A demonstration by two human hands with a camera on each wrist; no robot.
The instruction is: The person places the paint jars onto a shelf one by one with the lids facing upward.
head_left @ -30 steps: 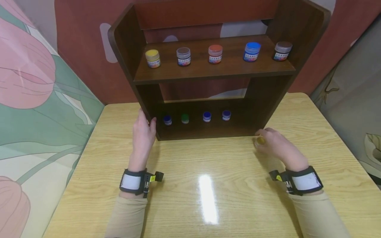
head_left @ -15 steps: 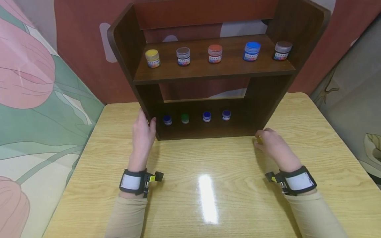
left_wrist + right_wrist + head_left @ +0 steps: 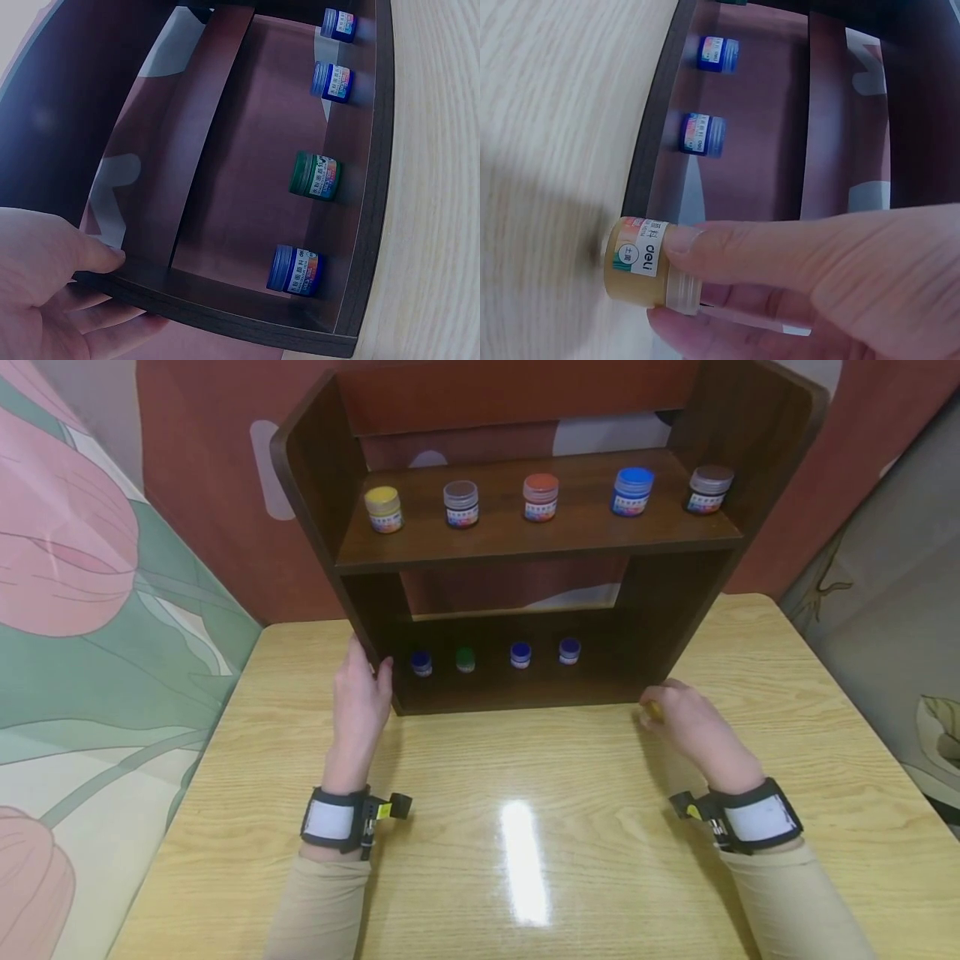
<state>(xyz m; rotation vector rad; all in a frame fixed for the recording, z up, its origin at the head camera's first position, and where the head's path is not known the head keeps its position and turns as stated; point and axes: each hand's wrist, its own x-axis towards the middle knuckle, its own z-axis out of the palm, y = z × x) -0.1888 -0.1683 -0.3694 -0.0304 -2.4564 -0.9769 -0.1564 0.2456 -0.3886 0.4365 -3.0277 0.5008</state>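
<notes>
A dark brown two-tier shelf (image 3: 487,547) stands on the table. My left hand (image 3: 362,697) grips its left side panel low down, thumb inside and fingers outside, as the left wrist view shows. Between thumb and fingers, my right hand (image 3: 693,731) pinches an ochre-yellow paint jar (image 3: 636,262) by its clear lid, near the shelf's lower right front corner. On the lower tier stand a dark blue jar (image 3: 422,664), a green jar (image 3: 315,175), another blue jar (image 3: 521,655) and a violet-blue jar (image 3: 569,651), in a row.
The upper tier holds a yellow jar (image 3: 384,510), a dark-lidded jar (image 3: 461,504), a red jar (image 3: 541,497), a bright blue jar (image 3: 632,492) and a black jar (image 3: 708,490). The wood-grain table (image 3: 465,793) extends in front; patterned walls stand behind and beside.
My right hand and wrist have shifted slightly left, and the ochre jar shows less between the fingers. The left hand stays on the side panel; the shelf's jars keep their places.
</notes>
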